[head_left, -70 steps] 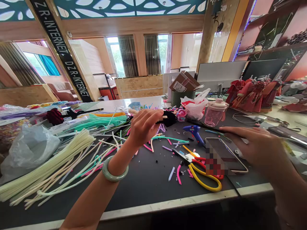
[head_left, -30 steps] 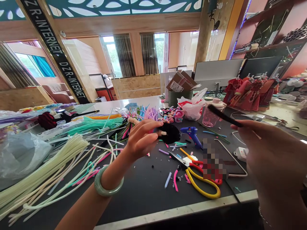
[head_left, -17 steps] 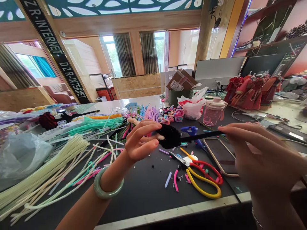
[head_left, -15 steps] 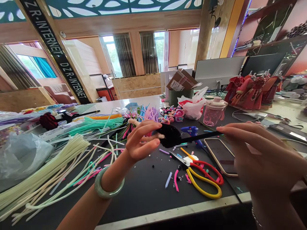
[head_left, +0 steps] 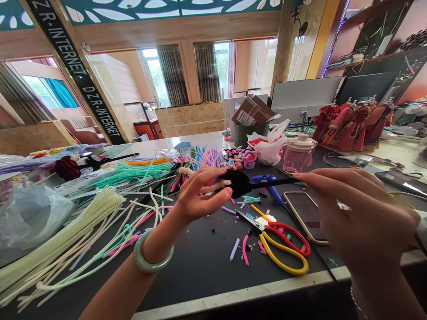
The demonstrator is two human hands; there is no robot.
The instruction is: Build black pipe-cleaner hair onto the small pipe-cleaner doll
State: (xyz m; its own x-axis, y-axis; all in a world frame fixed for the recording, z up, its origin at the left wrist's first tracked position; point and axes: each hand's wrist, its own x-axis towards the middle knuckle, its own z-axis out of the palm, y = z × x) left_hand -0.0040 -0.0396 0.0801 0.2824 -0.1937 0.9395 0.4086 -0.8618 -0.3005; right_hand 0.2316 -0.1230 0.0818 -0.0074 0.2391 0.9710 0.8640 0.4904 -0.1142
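Observation:
My left hand [head_left: 202, 193], with a green bangle [head_left: 153, 251] at its wrist, grips a small pipe-cleaner figure [head_left: 216, 186] between thumb and fingers. The figure has cream limbs and a fuzzy black mass [head_left: 238, 183] at its right end; my fingers hide much of it. From that mass a black pipe cleaner [head_left: 275, 182] runs right, pulled out nearly straight. Its free end is pinched by my right hand [head_left: 360, 213], which is partly blurred. Below lie scissors [head_left: 282, 244] with one red and one yellow handle. A blue glue gun [head_left: 267, 182] lies behind the strip.
Pale pipe cleaners [head_left: 90, 222] and a plastic bag [head_left: 33, 218] cover the left side. A phone [head_left: 310, 218] lies near my right hand. Coloured offcuts [head_left: 245, 251] surround the scissors. Farther back are a pink cup [head_left: 296, 153], a white bag [head_left: 268, 146] and a green bin [head_left: 248, 133].
The figure and my left hand have shifted slightly right and up. My right hand has moved a little left with the black pipe cleaner's end, which is now closer to level.

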